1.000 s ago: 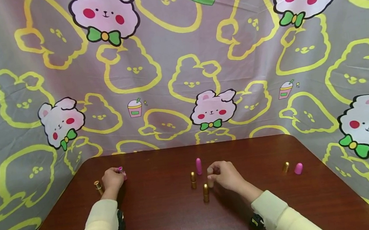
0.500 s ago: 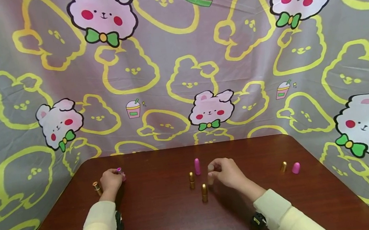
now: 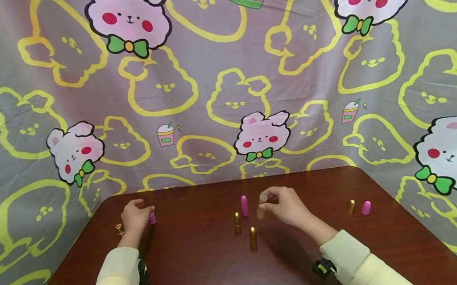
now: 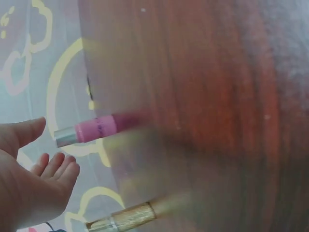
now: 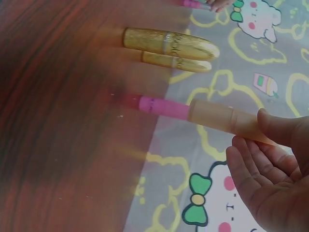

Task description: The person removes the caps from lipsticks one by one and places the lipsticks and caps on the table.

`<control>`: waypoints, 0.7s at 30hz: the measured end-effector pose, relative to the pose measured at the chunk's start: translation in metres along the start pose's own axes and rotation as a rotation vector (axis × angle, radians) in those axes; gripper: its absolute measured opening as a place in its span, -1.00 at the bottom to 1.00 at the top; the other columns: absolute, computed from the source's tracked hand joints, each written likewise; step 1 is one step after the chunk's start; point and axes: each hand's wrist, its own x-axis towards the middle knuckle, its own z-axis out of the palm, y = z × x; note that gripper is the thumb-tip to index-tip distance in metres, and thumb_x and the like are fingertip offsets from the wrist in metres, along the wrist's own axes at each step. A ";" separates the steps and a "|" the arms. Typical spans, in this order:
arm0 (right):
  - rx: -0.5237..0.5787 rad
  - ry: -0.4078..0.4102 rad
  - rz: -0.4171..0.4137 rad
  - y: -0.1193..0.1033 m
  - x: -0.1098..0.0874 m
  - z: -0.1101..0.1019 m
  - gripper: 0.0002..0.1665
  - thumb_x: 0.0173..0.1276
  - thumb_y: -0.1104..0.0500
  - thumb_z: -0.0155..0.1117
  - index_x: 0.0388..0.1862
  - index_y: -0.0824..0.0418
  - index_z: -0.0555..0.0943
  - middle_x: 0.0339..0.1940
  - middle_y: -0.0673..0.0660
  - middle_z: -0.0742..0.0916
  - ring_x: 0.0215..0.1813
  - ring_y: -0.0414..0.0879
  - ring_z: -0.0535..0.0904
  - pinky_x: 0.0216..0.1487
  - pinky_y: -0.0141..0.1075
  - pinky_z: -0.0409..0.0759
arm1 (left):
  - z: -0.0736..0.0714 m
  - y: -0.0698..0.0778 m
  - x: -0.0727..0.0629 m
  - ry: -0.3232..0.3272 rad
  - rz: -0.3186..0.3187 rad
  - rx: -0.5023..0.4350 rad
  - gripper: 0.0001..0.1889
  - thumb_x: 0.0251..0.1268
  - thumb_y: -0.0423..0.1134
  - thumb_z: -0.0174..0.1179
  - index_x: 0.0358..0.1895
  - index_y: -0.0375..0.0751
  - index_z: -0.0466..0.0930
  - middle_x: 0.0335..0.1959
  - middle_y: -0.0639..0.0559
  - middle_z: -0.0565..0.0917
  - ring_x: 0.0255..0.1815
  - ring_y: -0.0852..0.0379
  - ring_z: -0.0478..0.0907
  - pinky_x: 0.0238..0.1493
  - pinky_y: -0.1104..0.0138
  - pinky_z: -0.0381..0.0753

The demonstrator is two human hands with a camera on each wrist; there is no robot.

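Between the right hand's point(image 3: 288, 207) thumb and fingers, pinched at its upper end: beige tube point(image 5: 217, 115), lower part jutting past the fingertips. Nearby on the table point(image 3: 200, 263) I see a pink tube point(image 3: 244, 205) and gold tubes point(image 3: 253, 239) upright. Left hand's point(image 3: 135, 219) thumb and fingers apart, just above the silver-topped tube point(image 4: 96, 130), gap showing.

The left hand point(image 3: 135, 217) gapes — the right hand point(image 3: 288, 206) pinches (thumb point(image 5: 280, 128) opposite fingers point(image 5: 248, 166)).
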 end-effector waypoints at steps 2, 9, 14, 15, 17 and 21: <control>-0.002 0.016 -0.011 -0.003 0.000 -0.003 -0.86 0.16 0.30 0.47 -0.35 0.14 0.66 -0.40 -0.06 0.71 -0.32 -0.15 0.61 -0.34 -0.26 0.57 | -0.001 0.003 0.001 0.024 0.023 -0.002 -0.48 0.13 -0.31 0.31 0.12 -0.56 0.46 0.06 -0.45 0.55 0.11 -0.39 0.42 0.14 -0.07 0.39; 0.018 0.039 -0.027 -0.011 0.001 -0.013 -0.87 0.16 0.27 0.48 -0.31 0.17 0.68 -0.37 -0.02 0.72 -0.31 -0.14 0.63 -0.30 -0.24 0.57 | -0.005 0.020 0.000 0.055 0.055 -0.062 -0.50 0.17 -0.31 0.31 0.14 -0.53 0.46 0.10 -0.43 0.54 0.14 -0.36 0.43 0.16 -0.05 0.39; 0.027 0.071 -0.030 -0.018 0.001 -0.018 -0.84 0.15 0.24 0.50 -0.28 0.18 0.70 -0.39 -0.01 0.73 -0.34 -0.10 0.60 -0.33 -0.23 0.57 | -0.001 0.036 -0.003 0.073 0.113 -0.122 -0.53 0.17 -0.33 0.33 0.12 -0.51 0.49 0.09 -0.40 0.56 0.15 -0.30 0.46 0.15 -0.02 0.42; 0.030 0.079 -0.031 -0.019 0.001 -0.019 -0.84 0.15 0.23 0.50 -0.28 0.18 0.70 -0.40 -0.01 0.73 -0.35 -0.09 0.59 -0.34 -0.23 0.56 | 0.001 0.040 -0.003 0.073 0.122 -0.144 -0.53 0.17 -0.33 0.33 0.12 -0.51 0.49 0.10 -0.40 0.56 0.15 -0.29 0.47 0.15 -0.01 0.44; 0.042 0.092 -0.030 -0.022 0.001 -0.021 -0.83 0.15 0.21 0.50 -0.27 0.18 0.71 -0.42 -0.01 0.72 -0.36 -0.09 0.58 -0.35 -0.22 0.56 | 0.004 0.048 -0.006 0.068 0.137 -0.185 -0.54 0.17 -0.34 0.34 0.11 -0.51 0.49 0.10 -0.40 0.57 0.16 -0.27 0.49 0.16 0.02 0.45; 0.085 0.109 -0.017 -0.023 0.002 -0.022 -0.80 0.17 0.19 0.49 -0.23 0.21 0.71 -0.41 0.01 0.72 -0.35 -0.08 0.57 -0.35 -0.24 0.55 | 0.009 0.064 -0.012 0.026 0.163 -0.257 -0.53 0.18 -0.36 0.34 0.13 -0.52 0.48 0.11 -0.41 0.55 0.17 -0.26 0.49 0.17 0.05 0.47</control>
